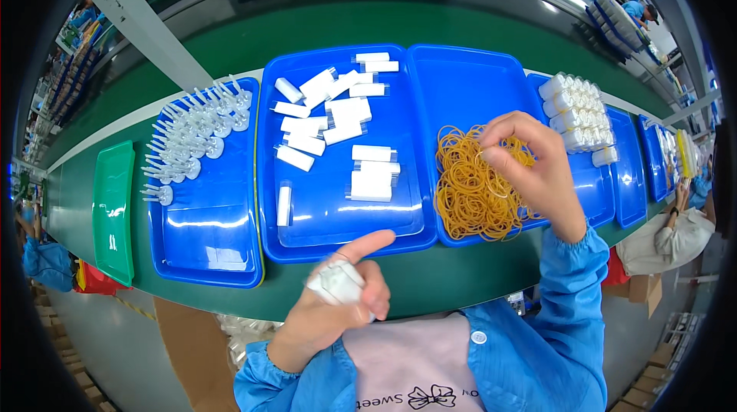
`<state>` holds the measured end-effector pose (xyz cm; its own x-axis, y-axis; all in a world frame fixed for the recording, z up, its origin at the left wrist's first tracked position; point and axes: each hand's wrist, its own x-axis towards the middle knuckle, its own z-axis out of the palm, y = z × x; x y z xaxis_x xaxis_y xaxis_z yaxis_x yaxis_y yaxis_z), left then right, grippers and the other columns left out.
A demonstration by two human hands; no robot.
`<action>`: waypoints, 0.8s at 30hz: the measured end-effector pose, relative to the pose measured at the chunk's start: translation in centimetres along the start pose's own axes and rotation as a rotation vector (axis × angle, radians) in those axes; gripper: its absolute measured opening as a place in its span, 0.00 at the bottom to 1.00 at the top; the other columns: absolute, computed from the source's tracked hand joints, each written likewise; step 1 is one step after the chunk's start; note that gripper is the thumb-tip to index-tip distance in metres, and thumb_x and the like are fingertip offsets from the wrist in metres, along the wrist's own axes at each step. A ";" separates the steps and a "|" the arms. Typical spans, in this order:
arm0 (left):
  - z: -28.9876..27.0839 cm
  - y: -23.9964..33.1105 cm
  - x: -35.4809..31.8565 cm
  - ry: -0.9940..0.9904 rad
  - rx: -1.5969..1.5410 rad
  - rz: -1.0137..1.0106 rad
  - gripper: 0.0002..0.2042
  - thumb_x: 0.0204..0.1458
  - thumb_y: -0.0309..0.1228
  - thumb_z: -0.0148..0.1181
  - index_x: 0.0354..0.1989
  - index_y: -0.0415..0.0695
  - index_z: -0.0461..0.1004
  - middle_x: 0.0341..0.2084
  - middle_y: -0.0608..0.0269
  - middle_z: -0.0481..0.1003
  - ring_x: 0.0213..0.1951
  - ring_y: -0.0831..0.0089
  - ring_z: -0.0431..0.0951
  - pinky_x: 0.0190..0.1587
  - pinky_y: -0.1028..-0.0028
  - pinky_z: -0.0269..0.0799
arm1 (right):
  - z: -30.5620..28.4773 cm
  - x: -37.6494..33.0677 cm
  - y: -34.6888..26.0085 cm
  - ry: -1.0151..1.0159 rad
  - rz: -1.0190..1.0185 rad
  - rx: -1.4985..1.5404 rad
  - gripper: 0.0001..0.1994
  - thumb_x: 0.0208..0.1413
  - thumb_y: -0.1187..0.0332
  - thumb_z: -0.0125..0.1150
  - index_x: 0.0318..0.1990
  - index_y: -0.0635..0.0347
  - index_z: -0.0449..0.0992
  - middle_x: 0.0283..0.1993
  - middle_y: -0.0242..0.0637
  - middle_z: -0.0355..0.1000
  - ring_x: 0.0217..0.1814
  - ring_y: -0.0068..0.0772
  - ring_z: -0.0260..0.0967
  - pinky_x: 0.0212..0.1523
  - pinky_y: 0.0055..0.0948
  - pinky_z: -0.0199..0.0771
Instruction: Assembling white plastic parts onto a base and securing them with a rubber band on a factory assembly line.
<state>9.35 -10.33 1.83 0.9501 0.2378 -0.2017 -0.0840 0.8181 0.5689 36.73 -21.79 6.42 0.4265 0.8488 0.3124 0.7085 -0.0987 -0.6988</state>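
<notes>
My left hand (338, 304) holds a small bundle of white plastic parts (335, 283) just in front of the green bench edge, index finger stretched out. My right hand (530, 170) hovers over a heap of yellow rubber bands (470, 189) in a blue tray (468, 82), fingertips pinched on one band. The middle blue tray (338, 220) carries several loose white rectangular pieces (338, 116).
A left blue tray (207, 243) carries several white pointed parts (192, 135). A green tray (114, 212) lies further left. Bundled white parts (580, 109) fill a tray at the right. Other people work at the far right and left edges.
</notes>
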 end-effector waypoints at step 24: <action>2.2 -1.7 4.0 -0.212 1.160 0.284 0.14 0.41 0.33 0.71 0.32 0.45 0.72 0.20 0.65 0.72 0.22 0.72 0.73 0.26 0.73 0.69 | 3.8 -4.9 -2.9 -0.235 0.360 1.365 0.04 0.60 0.72 0.55 0.38 0.60 0.68 0.38 0.36 0.66 0.40 0.27 0.67 0.41 0.27 0.67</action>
<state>14.01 -11.91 1.84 0.9809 0.1537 0.1192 -0.0817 -0.2307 0.9696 30.46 -23.71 4.43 0.2668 0.9633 -0.0293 -0.5597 0.1301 -0.8185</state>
